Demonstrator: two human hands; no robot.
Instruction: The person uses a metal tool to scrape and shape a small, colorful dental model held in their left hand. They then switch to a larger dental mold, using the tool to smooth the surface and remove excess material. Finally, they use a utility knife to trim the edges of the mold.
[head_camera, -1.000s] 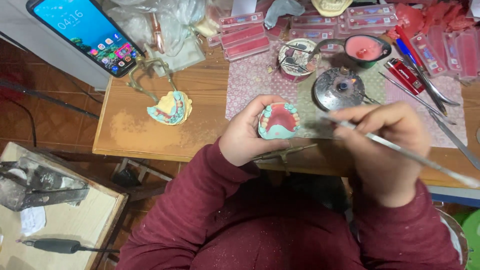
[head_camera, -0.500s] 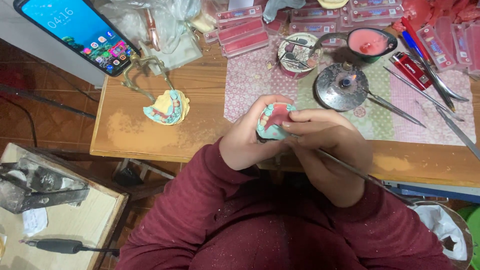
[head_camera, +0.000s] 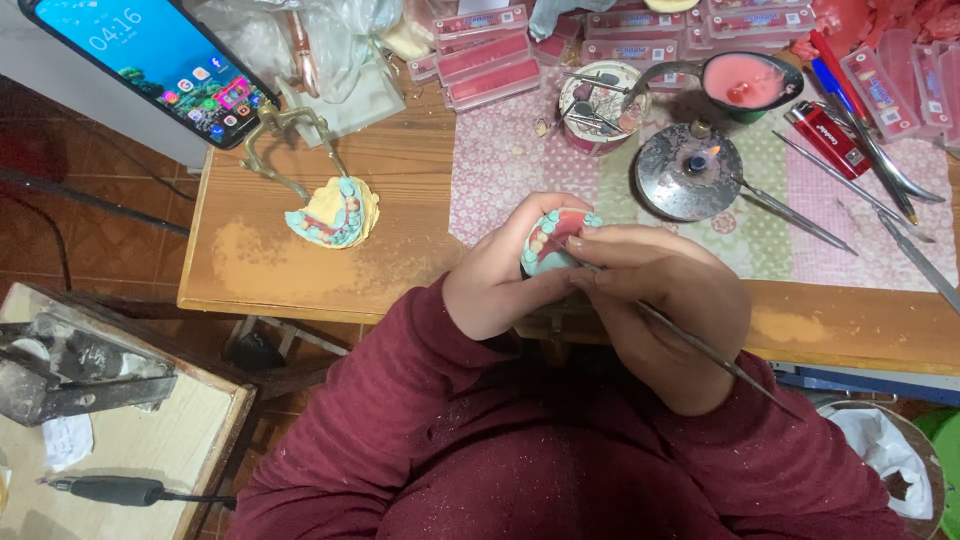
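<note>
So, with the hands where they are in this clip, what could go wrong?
1. The right hand works a thin metal tool on the dental model held in the left hand; a slip could jab the left fingers.
2. The small burner is lit just beyond the hands; a reach over it risks a burn.
3. The model is held at the table edge and could drop.

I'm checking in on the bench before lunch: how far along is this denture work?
Looks done: teeth already sit along the arch of the held dental model. In hand: the left hand grips it while the right hand works a thin metal tool at it; the burner is lit. Left, it seems: the second model lies untouched on the table.
</note>
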